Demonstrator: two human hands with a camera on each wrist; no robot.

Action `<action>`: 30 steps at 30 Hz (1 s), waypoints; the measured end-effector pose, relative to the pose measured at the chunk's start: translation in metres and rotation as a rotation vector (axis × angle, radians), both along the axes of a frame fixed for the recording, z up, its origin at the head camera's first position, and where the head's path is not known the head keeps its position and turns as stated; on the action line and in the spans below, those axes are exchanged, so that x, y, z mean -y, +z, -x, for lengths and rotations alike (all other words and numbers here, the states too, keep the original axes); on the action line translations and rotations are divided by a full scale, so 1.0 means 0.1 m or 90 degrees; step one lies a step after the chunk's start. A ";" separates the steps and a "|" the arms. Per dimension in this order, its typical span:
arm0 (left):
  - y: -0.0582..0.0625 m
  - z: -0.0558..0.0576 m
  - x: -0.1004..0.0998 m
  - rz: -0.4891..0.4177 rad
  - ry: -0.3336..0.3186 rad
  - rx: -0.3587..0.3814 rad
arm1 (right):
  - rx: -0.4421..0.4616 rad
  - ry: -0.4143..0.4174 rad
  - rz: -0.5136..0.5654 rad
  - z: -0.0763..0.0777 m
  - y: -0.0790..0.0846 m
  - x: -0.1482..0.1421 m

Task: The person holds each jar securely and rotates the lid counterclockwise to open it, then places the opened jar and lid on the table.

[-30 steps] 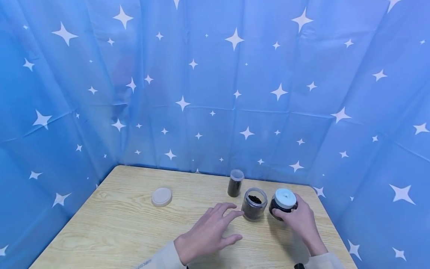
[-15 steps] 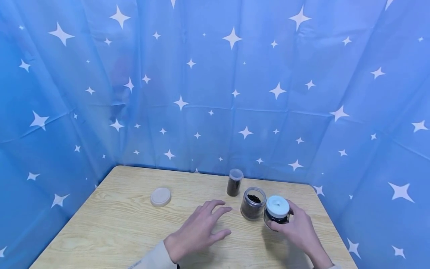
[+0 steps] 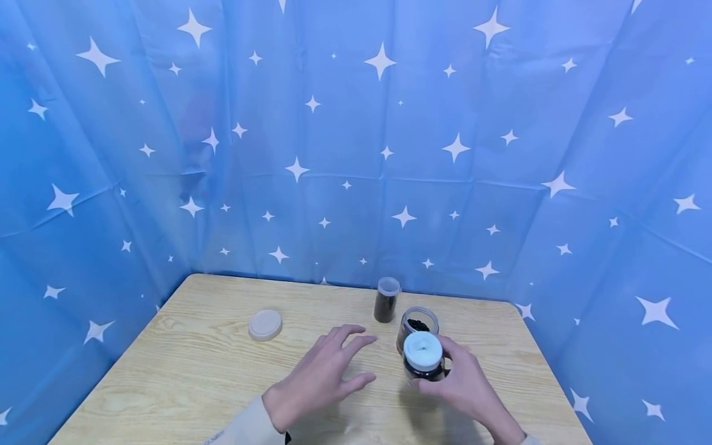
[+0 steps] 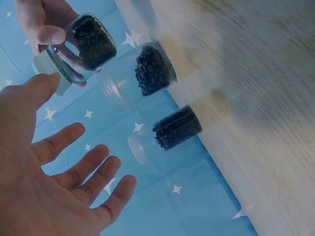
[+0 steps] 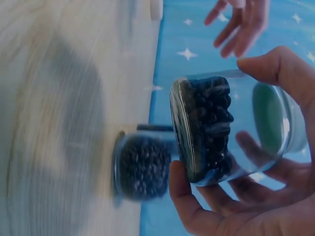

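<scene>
My right hand [image 3: 470, 386] grips a clear glass jar [image 5: 211, 128] by its side, fingers and thumb curled round it. Dark beans fill part of that jar, and a pale blue lid [image 3: 423, 351] covers its top. In the right wrist view it is lifted off the table. Just behind it in the head view stands an uncapped wide jar [image 4: 142, 73], partly hidden, with dark beans inside. My left hand [image 3: 319, 377] hovers to the left, fingers spread and holding nothing. In the left wrist view its thumb appears close to the lid; whether they touch I cannot tell.
A slim clear container [image 3: 386, 300] of dark beans stands near the table's back edge. A loose beige round lid [image 3: 265, 325] lies on the wooden table [image 3: 183, 371] at left. Blue star-patterned curtain [image 3: 334, 136] hangs round the table.
My right hand has carried the lidded jar leftward and nearer to me, from beside the uncapped jar to in front of it. My left hand has drawn back slightly left.
</scene>
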State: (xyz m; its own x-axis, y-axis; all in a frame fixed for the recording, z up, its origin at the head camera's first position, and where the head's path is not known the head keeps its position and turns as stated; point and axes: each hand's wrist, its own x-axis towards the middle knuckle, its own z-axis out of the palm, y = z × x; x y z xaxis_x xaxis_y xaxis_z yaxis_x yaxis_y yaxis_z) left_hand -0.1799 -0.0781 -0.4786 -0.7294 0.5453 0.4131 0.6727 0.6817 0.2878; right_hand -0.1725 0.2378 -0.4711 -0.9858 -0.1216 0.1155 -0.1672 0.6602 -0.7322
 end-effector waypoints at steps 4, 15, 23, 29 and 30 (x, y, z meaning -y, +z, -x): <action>0.01 0.01 0.01 0.001 -0.001 -0.005 | -0.005 0.026 0.019 0.02 -0.03 0.11; 0.08 0.02 0.03 -0.039 -0.030 -0.013 | 0.012 0.089 0.053 0.04 -0.05 0.32; 0.15 0.00 -0.03 -0.089 -0.128 -0.052 | -0.005 0.166 0.097 0.01 -0.12 0.52; 0.19 0.00 -0.06 -0.099 -0.166 -0.020 | 0.022 0.208 0.129 -0.01 -0.15 0.60; 0.19 0.00 -0.06 -0.099 -0.170 -0.014 | 0.031 0.214 0.135 -0.02 -0.15 0.60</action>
State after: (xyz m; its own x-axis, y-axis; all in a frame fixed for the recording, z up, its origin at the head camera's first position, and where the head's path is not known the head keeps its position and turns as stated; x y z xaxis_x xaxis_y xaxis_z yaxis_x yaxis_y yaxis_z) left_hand -0.1802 -0.0725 -0.4600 -0.5587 0.6457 0.5205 0.8293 0.4287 0.3583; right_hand -0.1709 0.1776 -0.4865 -0.8999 -0.4173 0.1271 -0.3105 0.4083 -0.8584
